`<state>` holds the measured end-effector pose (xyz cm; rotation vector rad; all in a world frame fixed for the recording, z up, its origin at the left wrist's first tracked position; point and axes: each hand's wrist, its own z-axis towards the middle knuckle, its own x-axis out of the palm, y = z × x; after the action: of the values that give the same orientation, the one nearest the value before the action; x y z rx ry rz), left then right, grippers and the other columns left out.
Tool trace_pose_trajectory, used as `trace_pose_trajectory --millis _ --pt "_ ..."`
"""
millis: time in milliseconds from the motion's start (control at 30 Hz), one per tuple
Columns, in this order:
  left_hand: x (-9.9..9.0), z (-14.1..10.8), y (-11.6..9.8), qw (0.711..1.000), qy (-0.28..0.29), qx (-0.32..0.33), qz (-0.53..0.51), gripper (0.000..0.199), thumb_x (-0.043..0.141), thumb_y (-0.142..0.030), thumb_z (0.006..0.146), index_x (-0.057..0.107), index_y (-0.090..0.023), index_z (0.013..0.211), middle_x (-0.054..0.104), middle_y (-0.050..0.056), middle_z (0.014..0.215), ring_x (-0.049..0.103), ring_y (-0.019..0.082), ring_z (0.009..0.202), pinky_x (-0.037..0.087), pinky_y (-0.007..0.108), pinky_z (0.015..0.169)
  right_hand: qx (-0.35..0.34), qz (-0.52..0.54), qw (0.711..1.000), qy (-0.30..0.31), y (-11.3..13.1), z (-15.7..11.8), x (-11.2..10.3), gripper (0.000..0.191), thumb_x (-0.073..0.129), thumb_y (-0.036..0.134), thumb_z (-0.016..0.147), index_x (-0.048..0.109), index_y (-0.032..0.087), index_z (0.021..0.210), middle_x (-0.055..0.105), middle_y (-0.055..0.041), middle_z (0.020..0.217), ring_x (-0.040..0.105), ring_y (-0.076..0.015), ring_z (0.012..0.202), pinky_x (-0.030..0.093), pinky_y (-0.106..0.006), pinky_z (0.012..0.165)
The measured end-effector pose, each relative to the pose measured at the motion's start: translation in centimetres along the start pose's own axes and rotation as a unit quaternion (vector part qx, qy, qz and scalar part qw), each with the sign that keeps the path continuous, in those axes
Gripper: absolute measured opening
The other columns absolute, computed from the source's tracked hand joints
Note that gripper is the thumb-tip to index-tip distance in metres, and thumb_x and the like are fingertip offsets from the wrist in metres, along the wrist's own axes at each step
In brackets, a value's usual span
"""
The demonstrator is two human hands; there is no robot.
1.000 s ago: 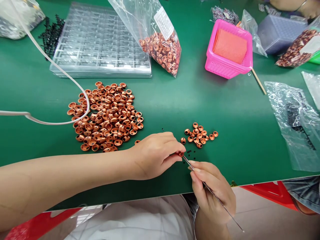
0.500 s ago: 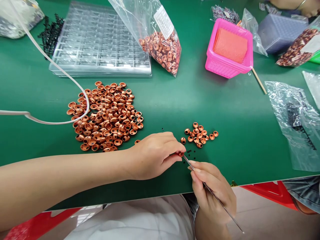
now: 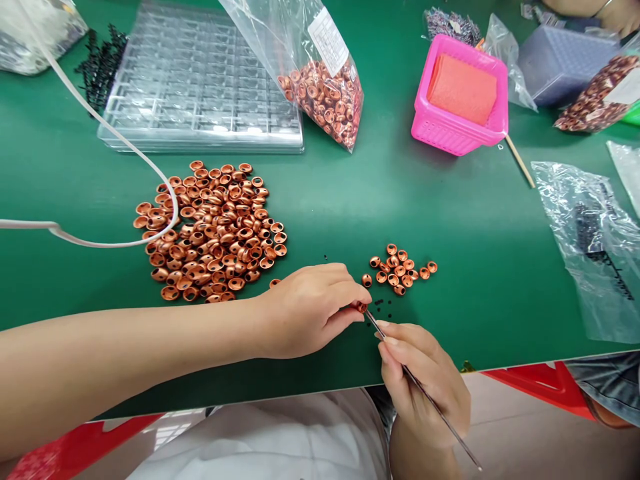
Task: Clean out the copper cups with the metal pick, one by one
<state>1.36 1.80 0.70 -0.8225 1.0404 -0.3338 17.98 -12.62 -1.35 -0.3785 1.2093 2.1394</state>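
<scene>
My left hand [image 3: 310, 310] pinches a small copper-coloured cup-shaped piece [image 3: 361, 307] between thumb and fingertips. In my right hand [image 3: 427, 383] is a thin metal rod [image 3: 440, 417], held like a pen and slanting down to the right. Its upper tip meets the pinched piece; whether it goes inside, I cannot tell. Tiny black discs [image 3: 379, 308] lie on the table just beyond the rod's tip. Behind them is a small group of similar copper-coloured pieces [image 3: 399, 271]. A large pile of the same pieces [image 3: 215, 233] spreads beyond my left forearm.
Clear plastic trays [image 3: 200, 80] and a bag of copper-coloured pieces [image 3: 327, 100] lie at the back. A pink basket [image 3: 457, 137] holds an orange-red block. A white cord [image 3: 125, 143] loops over the pile. Right: a clear bag with black parts [image 3: 590, 267]; a person's hand [image 3: 620, 15] behind.
My right hand and the metal rod have shifted very slightly to the left. My left hand keeps its pinch on the copper-coloured piece.
</scene>
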Motion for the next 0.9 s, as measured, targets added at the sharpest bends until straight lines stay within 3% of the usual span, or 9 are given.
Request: trace_pose_trajectory --millis 167,900 --pt "-0.02 -0.04 -0.01 1.0 0.002 -0.003 0.0 0.01 0.055 -0.012 0.091 0.061 -0.014 0.098 0.067 0.004 0.084 0.056 0.016 0.077 0.046 0.027 0.071 0.021 0.031 0.998 -0.058 0.36 0.04 0.56 0.041 0.061 -0.006 0.077 0.063 0.017 0.112 0.069 -0.0078 0.106 0.067 -0.0179 0.092 0.06 -0.036 0.072" --pt "-0.11 0.1 -0.18 1.0 0.002 -0.008 0.0 0.013 0.051 -0.017 0.094 0.063 -0.014 0.098 0.069 0.005 0.084 0.057 0.015 0.077 0.048 0.027 0.072 0.033 0.027 0.997 -0.071 0.19 -0.11 0.71 0.036 0.062 -0.001 0.078 0.064 0.019 0.108 0.07 -0.0069 0.103 0.068 -0.018 0.089 0.061 -0.035 0.069"
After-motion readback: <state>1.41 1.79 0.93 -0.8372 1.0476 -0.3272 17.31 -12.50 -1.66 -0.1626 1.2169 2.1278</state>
